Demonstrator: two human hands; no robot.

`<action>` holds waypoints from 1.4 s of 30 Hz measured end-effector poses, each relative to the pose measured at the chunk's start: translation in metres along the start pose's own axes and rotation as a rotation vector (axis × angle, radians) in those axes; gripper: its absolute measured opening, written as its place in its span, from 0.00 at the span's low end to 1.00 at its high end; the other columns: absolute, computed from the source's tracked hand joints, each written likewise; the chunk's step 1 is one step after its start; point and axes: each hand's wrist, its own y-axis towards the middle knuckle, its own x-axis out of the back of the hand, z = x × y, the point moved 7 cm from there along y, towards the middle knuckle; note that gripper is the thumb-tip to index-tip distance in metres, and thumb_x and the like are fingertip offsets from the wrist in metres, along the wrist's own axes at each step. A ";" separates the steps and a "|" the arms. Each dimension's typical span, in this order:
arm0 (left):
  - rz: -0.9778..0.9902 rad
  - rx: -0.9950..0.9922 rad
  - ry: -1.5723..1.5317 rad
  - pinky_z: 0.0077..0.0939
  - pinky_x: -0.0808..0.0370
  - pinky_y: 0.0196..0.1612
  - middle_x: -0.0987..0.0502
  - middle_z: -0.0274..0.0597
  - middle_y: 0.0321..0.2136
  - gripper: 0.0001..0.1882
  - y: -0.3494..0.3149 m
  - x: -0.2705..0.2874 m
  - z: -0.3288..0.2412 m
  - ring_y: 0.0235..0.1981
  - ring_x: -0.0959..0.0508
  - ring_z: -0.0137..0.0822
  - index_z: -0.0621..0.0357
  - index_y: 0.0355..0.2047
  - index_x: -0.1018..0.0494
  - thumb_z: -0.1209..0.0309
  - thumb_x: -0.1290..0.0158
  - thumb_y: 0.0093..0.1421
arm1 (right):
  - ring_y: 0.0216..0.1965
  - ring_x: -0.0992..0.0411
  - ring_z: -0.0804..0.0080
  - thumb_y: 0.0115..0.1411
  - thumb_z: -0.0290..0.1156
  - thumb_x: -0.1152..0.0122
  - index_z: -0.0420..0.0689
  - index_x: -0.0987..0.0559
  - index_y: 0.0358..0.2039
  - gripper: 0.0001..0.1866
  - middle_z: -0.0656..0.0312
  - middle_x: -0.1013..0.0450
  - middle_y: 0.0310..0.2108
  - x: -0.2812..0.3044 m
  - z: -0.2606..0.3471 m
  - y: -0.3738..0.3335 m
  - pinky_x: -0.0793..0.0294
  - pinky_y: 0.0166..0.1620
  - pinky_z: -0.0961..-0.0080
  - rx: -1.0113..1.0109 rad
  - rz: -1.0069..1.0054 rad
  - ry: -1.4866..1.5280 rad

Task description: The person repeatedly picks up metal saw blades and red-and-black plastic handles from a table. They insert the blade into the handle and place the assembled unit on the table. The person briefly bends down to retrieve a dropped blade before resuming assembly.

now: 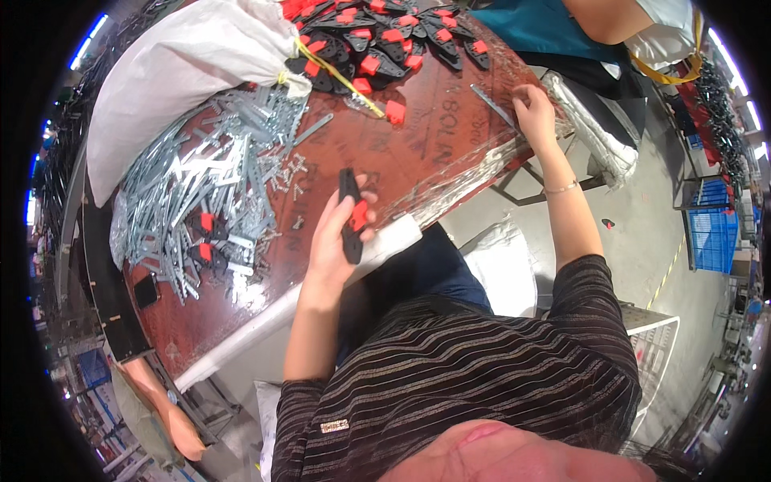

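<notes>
My left hand is closed round a long black plastic piece with a red clip on it, held upright above the table's front edge. Over the right end of the reddish-brown table, my right hand has loosely bent fingers, with a gap between thumb and forefinger. One thin metal strip points toward the right thumb; whether they touch is unclear. A large heap of metal strips lies to the left. At the far side are many black pieces with red clips.
A white sack lies by the metal heap, and a yellow strap crosses the black pieces. Another person's arm shows at far right, another at lower left. A plastic-wrapped table leg stands beyond the right edge.
</notes>
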 end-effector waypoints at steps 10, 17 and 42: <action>-0.096 -0.076 0.013 0.18 0.33 0.28 0.31 0.42 0.41 0.22 -0.007 0.008 -0.005 0.34 0.30 0.29 0.61 0.57 0.43 0.67 0.59 0.64 | 0.36 0.26 0.62 0.46 0.32 0.41 0.42 0.21 0.38 0.17 0.53 0.26 0.34 -0.044 -0.062 0.137 0.28 0.43 0.69 -0.082 -0.081 -0.171; -0.074 0.004 -0.178 0.18 0.32 0.27 0.32 0.42 0.40 0.24 -0.004 0.021 0.010 0.32 0.30 0.31 0.58 0.57 0.44 0.63 0.57 0.63 | 0.43 0.28 0.58 0.47 0.31 0.42 0.44 0.22 0.41 0.18 0.51 0.26 0.41 -0.089 -0.075 0.189 0.29 0.48 0.68 -0.111 0.065 -0.302; 0.036 -0.145 -0.626 0.34 0.30 0.38 0.31 0.45 0.38 0.25 0.003 0.022 -0.007 0.35 0.29 0.37 0.49 0.57 0.42 0.50 0.70 0.66 | 0.36 0.28 0.55 0.50 0.48 0.40 0.45 0.28 0.37 0.22 0.55 0.26 0.31 -0.026 0.120 0.030 0.31 0.35 0.63 0.227 0.489 -0.425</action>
